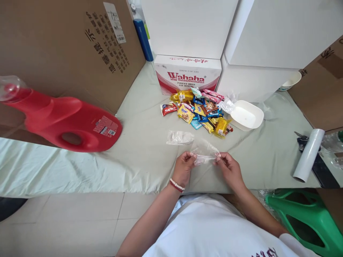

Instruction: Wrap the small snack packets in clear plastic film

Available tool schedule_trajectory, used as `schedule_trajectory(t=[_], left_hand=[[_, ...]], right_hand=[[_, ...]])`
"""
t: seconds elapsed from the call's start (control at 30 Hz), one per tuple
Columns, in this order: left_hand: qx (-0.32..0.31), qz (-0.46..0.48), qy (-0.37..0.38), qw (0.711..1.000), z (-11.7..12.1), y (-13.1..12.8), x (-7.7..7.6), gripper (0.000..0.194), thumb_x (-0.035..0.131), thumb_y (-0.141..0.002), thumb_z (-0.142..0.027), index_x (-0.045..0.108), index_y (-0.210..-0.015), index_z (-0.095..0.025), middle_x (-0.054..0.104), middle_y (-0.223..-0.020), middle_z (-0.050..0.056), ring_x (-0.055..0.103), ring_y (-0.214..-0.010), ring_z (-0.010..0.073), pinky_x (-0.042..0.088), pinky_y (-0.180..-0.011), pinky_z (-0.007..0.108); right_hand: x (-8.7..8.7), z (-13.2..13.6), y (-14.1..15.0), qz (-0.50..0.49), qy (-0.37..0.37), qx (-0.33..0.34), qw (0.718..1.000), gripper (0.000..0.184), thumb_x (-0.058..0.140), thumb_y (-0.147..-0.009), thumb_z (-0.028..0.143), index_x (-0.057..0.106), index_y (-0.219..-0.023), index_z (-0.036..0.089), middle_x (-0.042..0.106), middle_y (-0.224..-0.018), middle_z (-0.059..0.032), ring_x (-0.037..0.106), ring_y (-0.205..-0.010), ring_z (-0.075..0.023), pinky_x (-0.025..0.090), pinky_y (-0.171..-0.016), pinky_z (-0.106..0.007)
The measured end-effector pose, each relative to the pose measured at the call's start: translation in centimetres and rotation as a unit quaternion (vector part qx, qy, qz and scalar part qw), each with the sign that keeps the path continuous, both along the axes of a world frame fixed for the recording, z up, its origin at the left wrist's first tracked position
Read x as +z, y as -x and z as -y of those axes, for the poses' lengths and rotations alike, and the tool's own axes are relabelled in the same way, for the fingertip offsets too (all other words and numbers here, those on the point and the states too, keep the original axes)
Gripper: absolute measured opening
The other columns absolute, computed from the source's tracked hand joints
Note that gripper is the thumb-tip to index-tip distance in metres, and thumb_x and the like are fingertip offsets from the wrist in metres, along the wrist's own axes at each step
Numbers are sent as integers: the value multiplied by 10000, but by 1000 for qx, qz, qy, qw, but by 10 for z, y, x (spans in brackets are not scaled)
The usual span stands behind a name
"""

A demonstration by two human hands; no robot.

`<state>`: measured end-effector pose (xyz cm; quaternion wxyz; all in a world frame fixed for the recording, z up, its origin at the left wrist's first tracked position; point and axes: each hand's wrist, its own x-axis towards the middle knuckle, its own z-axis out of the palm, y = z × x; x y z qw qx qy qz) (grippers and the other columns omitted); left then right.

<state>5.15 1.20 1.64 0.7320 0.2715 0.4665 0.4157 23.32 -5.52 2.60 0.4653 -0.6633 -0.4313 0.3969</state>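
Note:
A clear plastic zip bag (205, 149) is stretched between my two hands, low over the front of the table. My left hand (184, 166) pinches its left corner, and a beaded bracelet circles that wrist. At the right corner my right hand (229, 166) grips the same bag between thumb and fingers. Just beyond, to the left, more clear plastic bags (180, 137) lie flat. Farther back spreads a heap of wrapped snacks (199, 111) in yellow, blue, red and pink. A white plastic bowl (247, 116) stands right of the heap, with crumpled clear plastic (228, 104) beside it.
A white and red Wahaba carton (187, 75) stands behind the snacks. On the left a large red jug (72, 121) leans near a brown cardboard box (69, 43). At right lie a white roll (308, 155) and a black tool. A green plastic stool (305, 217) stands below the table edge.

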Motion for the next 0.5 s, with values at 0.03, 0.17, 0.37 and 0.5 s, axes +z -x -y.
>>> schedule_trajectory(t=[0.03,0.17,0.37,0.5], left_hand=[[14,-8,-4,1000,2,3,-3,415,881,-645,-439,567,-743,-185,673,-817,-1,617,-775,146,529,-741,303],[16,-59,-61,996,13,6,-7,327,847,-685,-382,582,-714,-193,755,-989,68,679,-1002,218,500,-859,326],[-57,-119,-147,980,26,3,0,240,815,-722,-316,614,-667,-198,743,-1169,124,641,-1222,273,471,-968,354],[-58,-118,-150,980,31,12,-2,250,816,-742,-373,641,-718,-196,744,-1142,115,673,-1096,243,504,-871,318]], right_hand=[[-2,4,-3,-45,36,12,998,349,657,-896,583,646,-966,241,719,-1000,-76,685,-839,-220,611,-743,-376],[-3,9,-16,-86,90,46,991,453,685,-849,637,646,-1065,241,712,-1100,-95,663,-981,-248,609,-721,-366],[5,-29,-15,94,-7,36,995,519,747,-807,544,645,-1221,249,698,-1214,-120,655,-1069,-269,556,-798,-385],[-4,-57,6,54,-2,83,995,279,678,-847,511,692,-886,235,703,-823,-37,647,-753,-196,525,-700,-330]])
